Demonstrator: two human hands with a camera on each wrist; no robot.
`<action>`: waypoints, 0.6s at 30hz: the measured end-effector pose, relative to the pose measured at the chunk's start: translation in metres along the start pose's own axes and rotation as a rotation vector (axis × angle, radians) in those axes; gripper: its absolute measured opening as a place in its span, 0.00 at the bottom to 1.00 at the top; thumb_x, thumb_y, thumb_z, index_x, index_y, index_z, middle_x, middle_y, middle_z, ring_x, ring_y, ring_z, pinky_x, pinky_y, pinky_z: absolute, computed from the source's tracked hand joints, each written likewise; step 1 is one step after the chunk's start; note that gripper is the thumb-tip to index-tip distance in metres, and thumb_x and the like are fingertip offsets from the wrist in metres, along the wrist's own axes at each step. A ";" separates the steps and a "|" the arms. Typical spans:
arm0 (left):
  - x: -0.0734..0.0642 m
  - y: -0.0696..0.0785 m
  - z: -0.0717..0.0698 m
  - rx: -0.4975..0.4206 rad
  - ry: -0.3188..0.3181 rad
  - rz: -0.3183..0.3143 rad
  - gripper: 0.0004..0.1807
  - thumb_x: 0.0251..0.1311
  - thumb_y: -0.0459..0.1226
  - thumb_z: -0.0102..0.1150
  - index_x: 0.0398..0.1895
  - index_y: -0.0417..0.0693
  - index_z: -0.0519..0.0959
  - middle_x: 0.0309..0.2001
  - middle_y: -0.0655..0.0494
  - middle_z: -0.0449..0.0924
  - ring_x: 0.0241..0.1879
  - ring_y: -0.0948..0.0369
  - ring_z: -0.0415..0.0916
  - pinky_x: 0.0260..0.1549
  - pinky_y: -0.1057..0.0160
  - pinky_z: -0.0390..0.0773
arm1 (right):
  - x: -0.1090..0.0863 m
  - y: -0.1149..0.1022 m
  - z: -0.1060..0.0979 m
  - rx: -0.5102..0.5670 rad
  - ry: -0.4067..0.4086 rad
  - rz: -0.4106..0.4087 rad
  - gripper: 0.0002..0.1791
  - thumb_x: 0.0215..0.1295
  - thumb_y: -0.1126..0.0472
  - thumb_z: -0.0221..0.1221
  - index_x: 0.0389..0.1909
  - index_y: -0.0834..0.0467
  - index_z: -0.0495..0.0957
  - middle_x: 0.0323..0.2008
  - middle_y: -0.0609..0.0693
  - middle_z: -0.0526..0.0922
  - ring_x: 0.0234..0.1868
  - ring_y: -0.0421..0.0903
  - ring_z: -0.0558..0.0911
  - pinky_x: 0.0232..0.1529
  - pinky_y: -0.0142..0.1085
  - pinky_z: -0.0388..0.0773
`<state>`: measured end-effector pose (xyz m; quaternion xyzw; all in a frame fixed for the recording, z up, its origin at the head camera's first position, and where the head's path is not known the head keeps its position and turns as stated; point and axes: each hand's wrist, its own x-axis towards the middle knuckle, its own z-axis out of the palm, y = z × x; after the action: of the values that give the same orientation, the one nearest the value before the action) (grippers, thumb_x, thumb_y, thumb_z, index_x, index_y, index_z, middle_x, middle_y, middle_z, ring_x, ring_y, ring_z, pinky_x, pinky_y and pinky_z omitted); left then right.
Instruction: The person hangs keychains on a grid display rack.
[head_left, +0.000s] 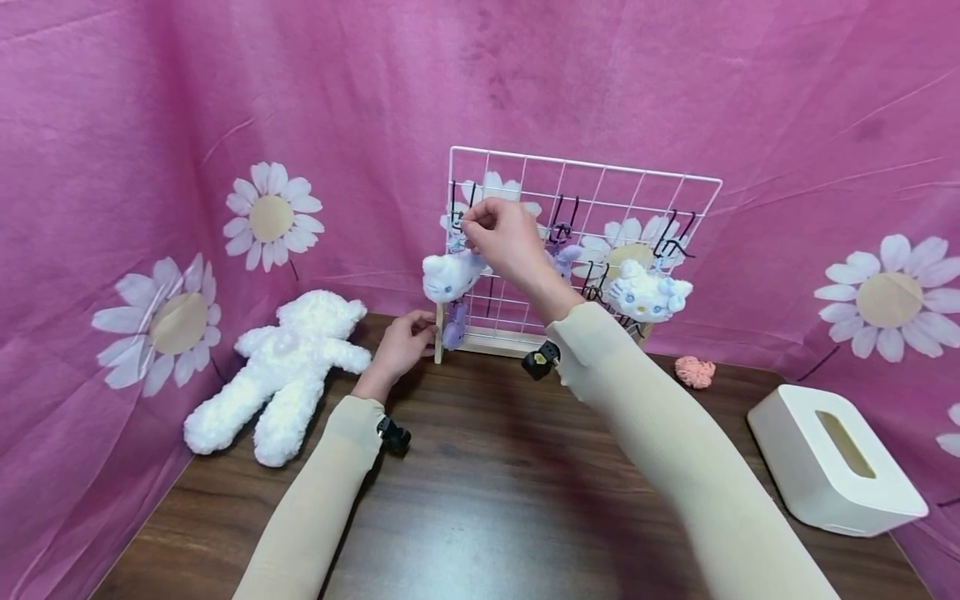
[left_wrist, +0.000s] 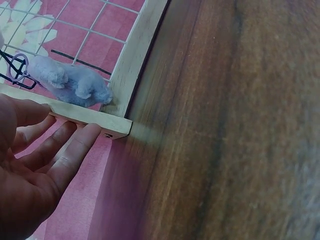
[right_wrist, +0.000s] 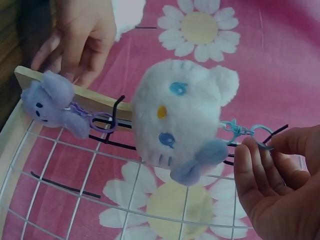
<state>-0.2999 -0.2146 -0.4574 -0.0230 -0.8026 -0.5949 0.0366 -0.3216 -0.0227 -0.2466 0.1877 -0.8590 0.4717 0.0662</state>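
My right hand (right_wrist: pixel 280 185) pinches the light-blue ring (right_wrist: pixel 261 136) of a white plush cat-head keychain (right_wrist: pixel 177 110) between thumb and fingers. The ring is at the tip of a black hook (right_wrist: pixel 279 129) at the grid's upper left. Blue eyes, a yellow nose and a blue bow mark the plush. My left hand (head_left: pixel 405 340) has its fingertips against the wooden side post (left_wrist: pixel 92 117) of the stand, low down, with the fingers fairly straight. Just inside that post a small purple plush keychain (left_wrist: pixel 70 80) hangs by its ring from a lower hook.
The white wire grid (head_left: pixel 600 171) also carries another white cat keychain (head_left: pixel 647 293) at right and a purple plush (head_left: pixel 566 258) mid-grid. A white teddy bear (head_left: pixel 288 358) lies at left. A coral-pink item (head_left: pixel 694 372) and a white tissue box (head_left: pixel 810 483) sit at right on the brown table (head_left: pixel 465 483).
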 end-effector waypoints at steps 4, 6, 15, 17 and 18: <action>0.000 0.000 0.000 0.010 -0.002 -0.007 0.20 0.86 0.30 0.51 0.73 0.29 0.76 0.62 0.29 0.80 0.61 0.37 0.86 0.64 0.40 0.93 | 0.002 0.002 0.006 -0.038 0.048 -0.004 0.07 0.81 0.59 0.62 0.47 0.56 0.88 0.39 0.50 0.90 0.41 0.44 0.87 0.41 0.30 0.84; 0.000 -0.001 0.000 0.012 -0.002 -0.007 0.20 0.86 0.30 0.52 0.72 0.29 0.76 0.62 0.29 0.80 0.61 0.36 0.86 0.63 0.42 0.94 | 0.004 0.004 0.009 -0.058 0.071 -0.004 0.07 0.81 0.59 0.62 0.47 0.56 0.88 0.39 0.50 0.90 0.42 0.44 0.86 0.42 0.30 0.84; 0.004 -0.003 -0.001 0.004 -0.001 -0.006 0.18 0.85 0.32 0.55 0.69 0.30 0.78 0.60 0.31 0.82 0.57 0.37 0.88 0.57 0.48 0.98 | 0.013 0.007 0.015 -0.100 0.167 -0.016 0.07 0.77 0.60 0.62 0.45 0.56 0.89 0.38 0.50 0.90 0.42 0.47 0.85 0.45 0.35 0.82; 0.004 -0.003 -0.001 0.004 0.000 -0.008 0.18 0.85 0.32 0.55 0.68 0.30 0.78 0.60 0.31 0.82 0.57 0.38 0.88 0.56 0.49 0.98 | 0.021 0.015 0.017 -0.081 0.177 -0.010 0.07 0.76 0.59 0.63 0.42 0.54 0.89 0.36 0.48 0.90 0.40 0.45 0.84 0.45 0.35 0.83; 0.004 -0.003 -0.001 0.006 0.001 -0.008 0.18 0.85 0.32 0.55 0.68 0.30 0.78 0.60 0.31 0.82 0.57 0.38 0.88 0.57 0.49 0.98 | 0.022 0.016 0.018 -0.078 0.184 -0.010 0.07 0.75 0.59 0.63 0.42 0.54 0.89 0.36 0.48 0.90 0.41 0.45 0.84 0.46 0.36 0.84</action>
<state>-0.3043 -0.2162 -0.4597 -0.0193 -0.8045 -0.5927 0.0344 -0.3463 -0.0355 -0.2622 0.1450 -0.8660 0.4529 0.1544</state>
